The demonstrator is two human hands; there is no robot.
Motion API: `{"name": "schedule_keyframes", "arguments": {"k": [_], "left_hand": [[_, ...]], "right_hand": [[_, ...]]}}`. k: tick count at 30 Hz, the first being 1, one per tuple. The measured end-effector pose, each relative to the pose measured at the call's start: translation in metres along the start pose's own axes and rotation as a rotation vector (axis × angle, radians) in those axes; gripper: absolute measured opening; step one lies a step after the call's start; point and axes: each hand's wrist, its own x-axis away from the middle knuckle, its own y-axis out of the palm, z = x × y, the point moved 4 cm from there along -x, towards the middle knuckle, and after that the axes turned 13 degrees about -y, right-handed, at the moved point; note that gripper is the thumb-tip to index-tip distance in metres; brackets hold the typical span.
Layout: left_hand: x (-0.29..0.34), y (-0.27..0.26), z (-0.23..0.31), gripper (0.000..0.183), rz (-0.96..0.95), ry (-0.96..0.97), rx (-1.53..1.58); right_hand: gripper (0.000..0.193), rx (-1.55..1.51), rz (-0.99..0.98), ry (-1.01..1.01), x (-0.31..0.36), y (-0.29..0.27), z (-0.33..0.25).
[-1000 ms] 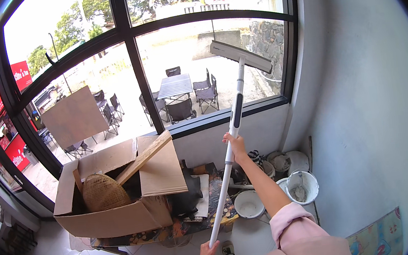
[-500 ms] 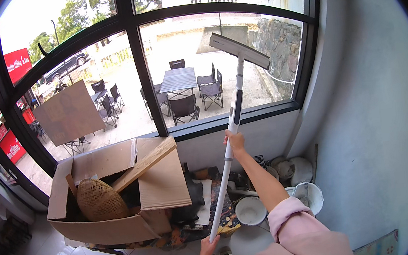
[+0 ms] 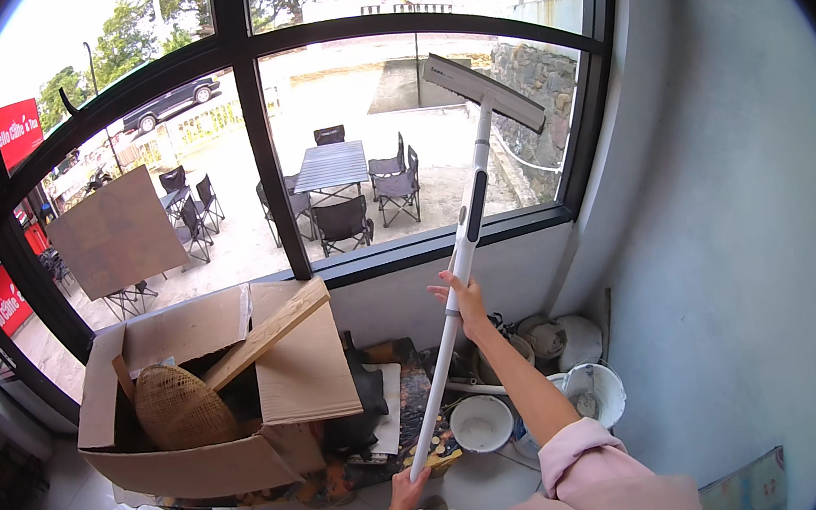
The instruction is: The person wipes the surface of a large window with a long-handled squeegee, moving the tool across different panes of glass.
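Two hands [image 3: 405, 493] on pole [image 3: 433, 398]: left wrapped, right [image 3: 470, 304] half-open.

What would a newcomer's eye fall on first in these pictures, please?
Probably the long white wiper, slanting up across the middle from the left hand near the lower edge to its wide head in front of the window. Next, the open cardboard box at lower left, with a woven basket and a wooden plank jutting from it. Outside, a grey table stands among black chairs.
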Motion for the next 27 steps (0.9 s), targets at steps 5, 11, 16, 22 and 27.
{"name": "schedule_keyframes", "arguments": {"k": [5, 11, 16, 22, 27], "left_hand": [[0.022, 0.008, 0.011, 0.037, 0.028, 0.073, 0.000], [0.049, 0.016, 0.018, 0.035, -0.010, 0.046, 0.074], [0.055, 0.023, 0.035, 0.037, 0.008, 0.058, -0.063], [0.053, 0.046, 0.048, 0.039, -0.025, 0.135, -0.055], [0.039, 0.065, 0.049, 0.042, -0.065, 0.114, -0.115]], "right_hand": [[0.029, 0.154, 0.020, -0.016, 0.011, -0.017, -0.015], [0.031, 0.301, 0.076, -0.031, 0.019, -0.025, -0.022], [0.033, 0.279, 0.097, 0.001, 0.015, -0.055, -0.045], [0.040, 0.237, 0.016, -0.036, 0.013, -0.091, -0.078], [0.040, 0.341, 0.075, -0.008, 0.002, -0.121, -0.073]]}}
